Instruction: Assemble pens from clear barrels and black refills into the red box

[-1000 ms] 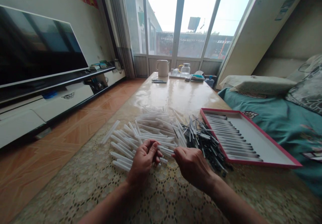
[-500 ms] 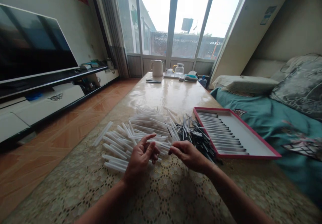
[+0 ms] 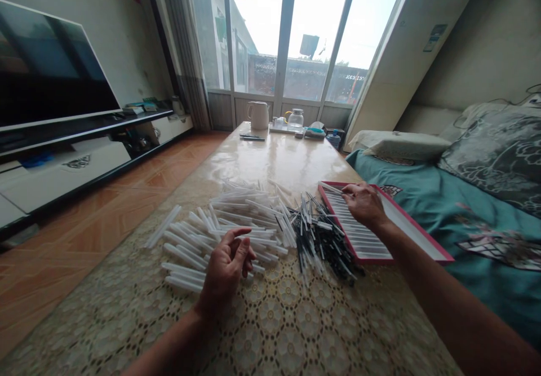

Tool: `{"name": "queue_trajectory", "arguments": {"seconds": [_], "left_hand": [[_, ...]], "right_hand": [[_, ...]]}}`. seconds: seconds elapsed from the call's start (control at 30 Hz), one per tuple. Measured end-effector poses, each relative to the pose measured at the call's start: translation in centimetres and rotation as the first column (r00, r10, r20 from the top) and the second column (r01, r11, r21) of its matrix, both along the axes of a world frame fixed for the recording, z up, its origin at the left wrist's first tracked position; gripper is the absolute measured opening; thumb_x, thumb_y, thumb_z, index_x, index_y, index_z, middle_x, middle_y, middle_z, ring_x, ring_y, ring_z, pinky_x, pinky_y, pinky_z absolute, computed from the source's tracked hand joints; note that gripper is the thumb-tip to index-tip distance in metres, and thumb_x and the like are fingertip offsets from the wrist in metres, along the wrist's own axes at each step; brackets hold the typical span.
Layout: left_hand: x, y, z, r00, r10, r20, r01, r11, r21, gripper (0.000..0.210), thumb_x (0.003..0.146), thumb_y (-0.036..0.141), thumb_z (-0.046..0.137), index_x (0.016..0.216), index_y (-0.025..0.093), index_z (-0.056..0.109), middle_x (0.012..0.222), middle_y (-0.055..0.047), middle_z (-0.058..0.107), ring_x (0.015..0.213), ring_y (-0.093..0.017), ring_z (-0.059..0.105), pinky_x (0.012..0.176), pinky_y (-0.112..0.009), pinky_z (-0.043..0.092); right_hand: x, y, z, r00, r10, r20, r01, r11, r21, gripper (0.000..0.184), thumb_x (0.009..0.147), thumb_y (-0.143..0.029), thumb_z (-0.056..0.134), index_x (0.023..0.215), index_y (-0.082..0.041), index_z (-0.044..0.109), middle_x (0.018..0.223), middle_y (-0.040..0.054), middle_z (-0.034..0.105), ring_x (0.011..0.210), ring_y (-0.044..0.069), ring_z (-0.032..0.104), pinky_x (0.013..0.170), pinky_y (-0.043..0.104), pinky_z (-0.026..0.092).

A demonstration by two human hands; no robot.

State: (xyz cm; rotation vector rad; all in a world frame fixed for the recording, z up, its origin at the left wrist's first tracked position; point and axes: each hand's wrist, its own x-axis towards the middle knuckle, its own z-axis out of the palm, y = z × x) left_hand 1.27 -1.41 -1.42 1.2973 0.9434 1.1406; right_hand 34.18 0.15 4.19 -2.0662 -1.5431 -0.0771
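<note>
Patterned table [image 3: 287, 319]: tubes [image 3: 240, 209] heaped left, presumably for reach; left hand [image 3: 224, 264] half-curled, contents unclear; right hand [image 3: 364, 203] pinching pale stick [image 3: 331, 186] over tray [image 3: 409, 226].

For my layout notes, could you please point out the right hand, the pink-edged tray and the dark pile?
Right hand [image 3: 366, 204], head view: its back.
Pink-edged tray [image 3: 415, 224], head view: right rim.
Dark pile [image 3: 328, 246], head view: middle.

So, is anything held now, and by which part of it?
The right hand pinches a thin, whitish plastic tube near its right end; the left hand seems to hold nothing.
</note>
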Motion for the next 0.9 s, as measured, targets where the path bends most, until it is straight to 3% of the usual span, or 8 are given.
{"name": "queue_trajectory", "arguments": {"seconds": [0.1,0.23,0.37,0.43,0.57,0.77,0.9], "left_hand": [[0.0,-0.1,0.1,1.0,0.0,-0.008,0.0,1.0,-0.002,0.036,0.081,0.04,0.057,0.106,0.015,0.053,0.059,0.003,0.057,0.044,-0.009,0.049,0.039,-0.02,0.039],[0.0,-0.2,0.0,1.0,-0.006,-0.011,0.005,1.0,-0.01,0.035,0.081,0.04,0.057,0.106,0.016,0.053,0.059,0.003,0.057,0.044,-0.009,0.049,0.039,-0.019,0.038],[0.0,-0.2,-0.1,1.0,-0.019,-0.023,0.018,1.0,-0.004,0.033,0.083,0.039,0.055,0.106,0.016,0.052,0.06,0.004,0.056,0.044,-0.009,0.048,0.039,-0.019,0.038],[0.0,-0.2,-0.2,0.999,-0.017,-0.035,0.017,1.0,0.0,0.032,0.083,0.038,0.054,0.106,0.016,0.052,0.06,0.004,0.056,0.044,-0.009,0.047,0.039,-0.019,0.038],[0.0,-0.1,-0.2,0.999,-0.008,-0.042,0.008,1.0,0.014,0.031,0.083,0.038,0.055,0.105,0.016,0.053,0.06,0.003,0.056,0.044,-0.009,0.048,0.039,-0.019,0.038],[-0.1,0.2,-0.1,1.0,0.018,-0.018,-0.017,1.0,0.018,0.032,0.08,0.039,0.058,0.102,0.017,0.055,0.059,0.004,0.057,0.044,-0.009,0.049,0.039,-0.02,0.039],[-0.2,0.2,-0.1,0.999,0.031,-0.02,-0.031,0.999,0.014,0.032,0.079,0.039,0.059,0.102,0.017,0.056,0.059,0.004,0.058,0.044,-0.009,0.049,0.039,-0.019,0.039]], "right_hand": [[2.8,-0.3,-0.6,0.998,-0.011,0.058,0.012,1.0,-0.026,0.021,0.08,-0.022,0.052,0.09,-0.016,0.068,0.099,0.0128,0.066,0.098,0.027,0.056,0.086,0.039,0.039],[5.8,-3.2,-1.7,0.995,0.086,0.049,-0.081,0.993,-0.089,0.024,0.079,-0.027,0.051,0.093,-0.017,0.069,0.095,0.01,0.069,0.086,0.023,0.063,0.077,0.031,0.045],[8.6,-7.3,-2.9,0.957,0.29,-0.034,-0.289,0.928,-0.234,0.026,0.079,-0.036,0.052,0.089,-0.02,0.07,0.096,0.0094,0.07,0.09,0.024,0.063,0.079,0.031,0.046],[9.5,-8.9,-3.4,0.944,0.321,-0.078,-0.329,0.895,-0.3,0.024,0.077,-0.035,0.053,0.086,-0.022,0.071,0.095,0.0085,0.07,0.09,0.023,0.064,0.079,0.029,0.047],[9.3,-10.3,-3.9,0.951,0.297,-0.085,-0.307,0.882,-0.358,0.022,0.075,-0.036,0.056,0.083,-0.025,0.073,0.093,0.0076,0.071,0.089,0.023,0.064,0.078,0.027,0.047],[8.3,-10.2,-4.6,0.95,0.271,-0.153,-0.309,0.875,-0.372,0.023,0.073,-0.036,0.058,0.08,-0.024,0.075,0.092,0.008,0.071,0.09,0.026,0.064,0.084,0.032,0.047],[8.4,-10.2,-4.3,0.946,0.272,-0.176,-0.322,0.855,-0.407,0.023,0.074,-0.036,0.057,0.079,-0.025,0.076,0.089,0.0069,0.072,0.086,0.025,0.065,0.079,0.031,0.048]]}}
